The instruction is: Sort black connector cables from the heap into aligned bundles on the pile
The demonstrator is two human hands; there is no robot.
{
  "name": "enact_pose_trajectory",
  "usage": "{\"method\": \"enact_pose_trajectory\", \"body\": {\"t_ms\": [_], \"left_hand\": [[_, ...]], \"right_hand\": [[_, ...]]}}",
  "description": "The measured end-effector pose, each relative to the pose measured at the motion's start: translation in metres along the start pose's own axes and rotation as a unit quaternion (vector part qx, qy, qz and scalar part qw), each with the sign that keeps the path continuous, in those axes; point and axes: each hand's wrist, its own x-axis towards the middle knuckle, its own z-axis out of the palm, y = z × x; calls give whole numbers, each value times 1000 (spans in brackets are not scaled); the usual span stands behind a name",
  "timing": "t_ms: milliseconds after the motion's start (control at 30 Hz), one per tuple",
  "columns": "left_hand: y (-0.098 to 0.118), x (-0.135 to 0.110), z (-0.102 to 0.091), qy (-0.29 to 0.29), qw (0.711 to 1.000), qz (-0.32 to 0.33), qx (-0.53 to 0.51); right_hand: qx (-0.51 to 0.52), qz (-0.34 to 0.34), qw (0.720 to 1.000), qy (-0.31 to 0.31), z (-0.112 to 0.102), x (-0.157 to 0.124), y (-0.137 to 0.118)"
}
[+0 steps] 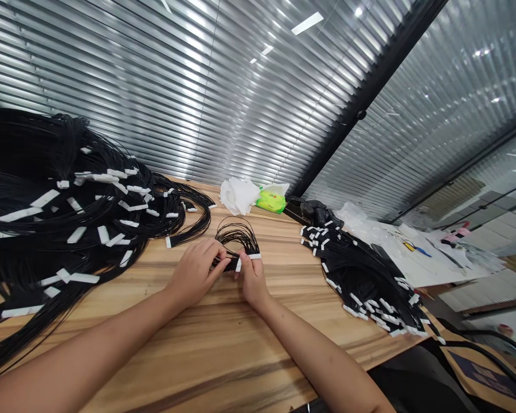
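Observation:
Both of my hands hold one small bundle of thin black wires (236, 229) with white connectors, close above the wooden table. The wires arch up in a loop beyond my fingers. My left hand (198, 269) pinches the wires near their left end. Thumb and fingers of my right hand (253, 281) are closed around the other side, by a white connector (253, 256) and a second, short white connector (238, 265). My fingertips hide part of the wires between the hands.
A large heap of black wires with white connectors (86, 183) covers the table's left side. Another wire pile (361, 275) lies at the right. White crumpled tissue (239, 196) and a green tissue pack (272, 198) sit at the back, before the metal blinds (163, 103).

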Motion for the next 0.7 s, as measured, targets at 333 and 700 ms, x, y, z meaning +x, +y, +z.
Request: {"method": "enact_pose_trajectory", "body": {"t_ms": [333, 700], "left_hand": [[4, -6, -6, 6, 992, 125, 13], [-8, 3, 1, 23, 994, -97, -38]], "right_hand": [[142, 39, 984, 98, 0, 16, -16], [250, 90, 963, 39, 7, 11, -24]]}}
